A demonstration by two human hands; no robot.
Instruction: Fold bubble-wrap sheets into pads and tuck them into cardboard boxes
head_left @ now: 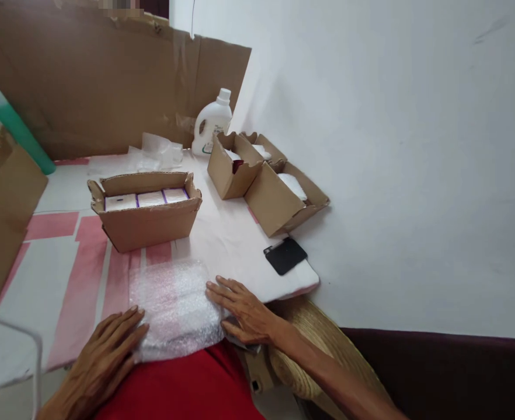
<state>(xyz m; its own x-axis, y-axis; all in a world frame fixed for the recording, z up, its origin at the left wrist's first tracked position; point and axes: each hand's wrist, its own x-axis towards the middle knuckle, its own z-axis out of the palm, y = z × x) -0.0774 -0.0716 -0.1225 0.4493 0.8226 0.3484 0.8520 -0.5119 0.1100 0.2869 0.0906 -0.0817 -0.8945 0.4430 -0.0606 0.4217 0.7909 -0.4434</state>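
Observation:
A sheet of clear bubble wrap (176,309) lies at the near edge of the table, against the red clothing. My left hand (108,350) rests at its left side, fingers stretched out and touching its edge. On the opposite side, my right hand (242,309) lies with fingers extended over the right edge of the wrap. Something small and greyish sits beneath the right palm, mostly hidden. Beyond the wrap stands an open cardboard box (150,224) with several white packets with purple edges (150,199) in a row.
Three open cardboard boxes (275,201) stand by the wall, near a white jug (213,125). A black flat object (285,255) lies at the table's right corner. Crumpled clear plastic (156,153) lies at the back. On the left are a large carton (3,198) and a green bottle (18,131).

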